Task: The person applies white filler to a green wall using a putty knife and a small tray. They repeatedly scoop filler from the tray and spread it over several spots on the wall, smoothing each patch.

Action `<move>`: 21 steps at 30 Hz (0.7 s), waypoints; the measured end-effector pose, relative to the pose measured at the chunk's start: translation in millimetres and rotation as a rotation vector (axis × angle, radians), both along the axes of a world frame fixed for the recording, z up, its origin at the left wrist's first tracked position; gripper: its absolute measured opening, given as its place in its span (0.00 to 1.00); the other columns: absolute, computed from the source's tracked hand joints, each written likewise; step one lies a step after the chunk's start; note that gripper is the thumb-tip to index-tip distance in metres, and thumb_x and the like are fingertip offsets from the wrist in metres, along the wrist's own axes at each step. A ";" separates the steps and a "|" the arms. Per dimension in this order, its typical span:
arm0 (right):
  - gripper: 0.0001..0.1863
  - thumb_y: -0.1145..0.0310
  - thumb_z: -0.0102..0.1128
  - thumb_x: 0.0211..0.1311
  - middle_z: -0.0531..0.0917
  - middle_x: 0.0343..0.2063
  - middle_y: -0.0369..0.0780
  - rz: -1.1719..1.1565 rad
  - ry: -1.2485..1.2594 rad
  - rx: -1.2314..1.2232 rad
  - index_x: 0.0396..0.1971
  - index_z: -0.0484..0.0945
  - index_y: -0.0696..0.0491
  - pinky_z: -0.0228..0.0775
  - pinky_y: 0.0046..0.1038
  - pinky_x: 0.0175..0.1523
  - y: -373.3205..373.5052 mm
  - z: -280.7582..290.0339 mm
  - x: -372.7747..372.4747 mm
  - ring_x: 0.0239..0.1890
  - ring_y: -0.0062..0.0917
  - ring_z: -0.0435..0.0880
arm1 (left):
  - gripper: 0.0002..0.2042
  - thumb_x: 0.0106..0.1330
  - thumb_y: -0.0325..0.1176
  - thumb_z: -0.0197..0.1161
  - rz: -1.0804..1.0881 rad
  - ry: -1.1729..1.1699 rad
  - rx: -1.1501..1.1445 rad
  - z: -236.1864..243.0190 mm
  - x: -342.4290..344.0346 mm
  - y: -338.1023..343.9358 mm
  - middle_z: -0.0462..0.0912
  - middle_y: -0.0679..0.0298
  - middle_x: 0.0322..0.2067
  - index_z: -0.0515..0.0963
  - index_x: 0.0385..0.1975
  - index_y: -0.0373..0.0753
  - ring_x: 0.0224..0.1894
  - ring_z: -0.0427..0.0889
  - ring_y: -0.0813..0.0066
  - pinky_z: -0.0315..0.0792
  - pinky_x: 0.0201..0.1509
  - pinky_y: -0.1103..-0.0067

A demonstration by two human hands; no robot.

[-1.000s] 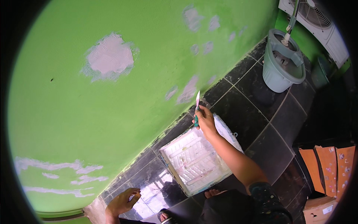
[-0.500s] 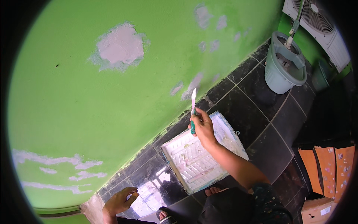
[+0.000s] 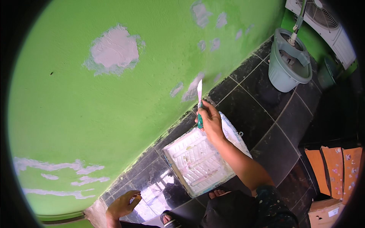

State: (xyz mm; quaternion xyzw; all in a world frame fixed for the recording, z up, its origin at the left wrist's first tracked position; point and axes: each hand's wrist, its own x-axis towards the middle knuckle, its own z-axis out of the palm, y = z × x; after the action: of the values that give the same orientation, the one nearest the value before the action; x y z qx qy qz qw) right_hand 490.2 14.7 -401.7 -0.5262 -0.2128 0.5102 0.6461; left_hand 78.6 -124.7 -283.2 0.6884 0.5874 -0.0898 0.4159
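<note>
My right hand (image 3: 209, 118) is closed round the green handle of a putty knife (image 3: 200, 91), whose pale blade points up toward the wall. Behind the blade, a greyish-white filler patch (image 3: 192, 88) marks the green wall (image 3: 114, 121) just above the floor. Below my right forearm lies a white paint tray (image 3: 197, 161) with a ribbed slope, smeared with pale residue. My left hand (image 3: 123, 205) hangs at the lower left over the tiles, holding nothing, its fingers loosely curled and thumb apart. A large filler patch (image 3: 116, 50) covers the wall higher up.
A grey mop bucket (image 3: 287, 72) with a mop stands at the upper right, beside a white outdoor air-conditioner unit (image 3: 323, 22). Orange panels (image 3: 332, 167) and a cardboard box (image 3: 325, 212) are at lower right. Dark floor tiles (image 3: 262, 91) run along the wall.
My right hand has moved slightly up and right with the putty knife, bringing the blade higher in front of the wall. My left hand has stayed nearly still. The view has shifted slightly.
</note>
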 end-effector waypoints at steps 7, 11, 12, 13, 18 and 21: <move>0.23 0.66 0.60 0.75 0.78 0.35 0.35 -0.078 -0.059 -0.061 0.65 0.71 0.54 0.62 0.20 0.20 33.9 -15.5 9.9 0.28 0.16 0.81 | 0.22 0.78 0.47 0.62 -0.014 0.000 -0.004 -0.1 4.3 3.2 0.89 0.52 0.49 0.79 0.59 0.36 0.53 0.89 0.59 0.82 0.56 0.69; 0.28 0.67 0.64 0.74 0.77 0.30 0.35 -0.066 -0.121 0.002 0.68 0.67 0.60 0.65 0.22 0.18 49.0 -15.3 -18.5 0.22 0.16 0.78 | 0.21 0.78 0.46 0.62 -0.016 0.018 -0.023 -1.6 6.0 5.5 0.89 0.51 0.49 0.79 0.59 0.35 0.53 0.89 0.58 0.82 0.56 0.69; 0.28 0.68 0.64 0.74 0.77 0.29 0.35 -0.066 -0.154 0.033 0.68 0.67 0.61 0.66 0.23 0.17 49.7 -18.1 -24.4 0.20 0.16 0.78 | 0.21 0.78 0.46 0.62 -0.021 0.016 -0.028 -2.5 7.2 6.7 0.88 0.51 0.49 0.79 0.59 0.35 0.53 0.89 0.58 0.82 0.56 0.69; 0.28 0.69 0.64 0.74 0.77 0.28 0.36 -0.041 -0.164 0.056 0.67 0.67 0.62 0.66 0.23 0.16 47.2 -16.5 -34.2 0.20 0.16 0.77 | 0.21 0.78 0.45 0.62 -0.017 0.021 -0.033 -2.4 5.7 6.2 0.88 0.51 0.49 0.79 0.59 0.35 0.53 0.89 0.57 0.82 0.56 0.69; 0.27 0.69 0.64 0.74 0.78 0.30 0.37 -0.041 -0.167 0.095 0.67 0.65 0.61 0.68 0.21 0.16 16.7 -9.7 -43.2 0.22 0.16 0.79 | 0.21 0.78 0.45 0.61 -0.004 -0.001 -0.023 -7.9 -1.2 6.5 0.88 0.50 0.49 0.79 0.59 0.35 0.53 0.89 0.57 0.82 0.56 0.69; 0.27 0.68 0.64 0.74 0.78 0.34 0.39 -0.098 -0.165 -0.013 0.66 0.65 0.60 0.69 0.21 0.17 34.4 -22.0 -14.4 0.24 0.17 0.81 | 0.21 0.78 0.45 0.61 -0.003 0.010 -0.027 -4.0 4.5 8.5 0.88 0.51 0.49 0.79 0.60 0.35 0.53 0.89 0.57 0.82 0.56 0.69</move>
State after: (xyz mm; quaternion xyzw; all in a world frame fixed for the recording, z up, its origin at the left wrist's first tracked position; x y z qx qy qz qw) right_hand 475.8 49.1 -423.7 -0.5805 -0.2360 0.4345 0.6469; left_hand 83.1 -116.2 -287.2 0.6830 0.5872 -0.1018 0.4223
